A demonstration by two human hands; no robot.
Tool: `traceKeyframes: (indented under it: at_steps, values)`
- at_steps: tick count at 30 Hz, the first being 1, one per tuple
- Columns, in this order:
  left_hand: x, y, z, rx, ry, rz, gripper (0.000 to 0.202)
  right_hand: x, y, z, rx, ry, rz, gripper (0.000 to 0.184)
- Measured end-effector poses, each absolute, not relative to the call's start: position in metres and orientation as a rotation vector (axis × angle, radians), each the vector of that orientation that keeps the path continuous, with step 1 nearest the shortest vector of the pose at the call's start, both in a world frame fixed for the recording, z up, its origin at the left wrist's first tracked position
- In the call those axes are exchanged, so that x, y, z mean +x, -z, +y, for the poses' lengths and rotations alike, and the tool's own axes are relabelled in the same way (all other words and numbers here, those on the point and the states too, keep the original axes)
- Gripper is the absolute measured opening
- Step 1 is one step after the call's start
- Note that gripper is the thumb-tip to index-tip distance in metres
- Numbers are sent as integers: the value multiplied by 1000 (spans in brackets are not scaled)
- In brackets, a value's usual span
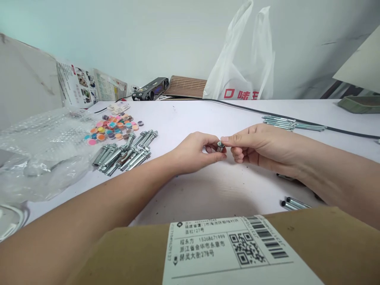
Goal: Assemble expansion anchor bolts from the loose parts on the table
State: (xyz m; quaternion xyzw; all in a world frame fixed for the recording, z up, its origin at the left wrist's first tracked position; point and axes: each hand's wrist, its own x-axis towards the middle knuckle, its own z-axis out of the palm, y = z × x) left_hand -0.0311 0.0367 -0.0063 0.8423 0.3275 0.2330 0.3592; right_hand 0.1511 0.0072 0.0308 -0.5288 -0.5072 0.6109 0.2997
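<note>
Over the middle of the table, my left hand (199,152) pinches a metal expansion bolt (220,146) between thumb and fingers, its round end facing up. The bolt's lower part is hidden by the fingers. My right hand (252,146) meets it from the right, thumb and forefinger closed at the bolt's top end, its other fingers curled. Whether a separate small part sits between those fingertips is hidden. To the left of my left hand lies a pile of assembled expansion bolts (127,152). Loose metal sleeves (293,203) lie below my right forearm.
A labelled cardboard box (124,253) fills the near edge. Bubble wrap (44,146) and colourful small discs (101,136) lie left. Threaded rods (279,122) rest by a black cable (252,109) at right. A white plastic bag (228,71) stands behind, near a green tray (356,106).
</note>
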Motion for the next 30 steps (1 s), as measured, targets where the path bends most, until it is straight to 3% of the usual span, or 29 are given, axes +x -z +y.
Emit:
traceKeyframes:
  at_steps: [5,22,27,30]
  values:
    - [-31,8,38,2140,-659,810,22,150,-26,9,-1358,-1765,-1221,33]
    - [-30,3,35,2154,-601,862,21,151,-26,10,-1306,-1767,-1291,38]
    - [-30,4,34,2131,-640,839,19,152,-23,12,-1395,-1703,-1376,42]
    - [-30,3,33,2101,-608,881,18,167,-37,15,-1579,-1473,-1558,47]
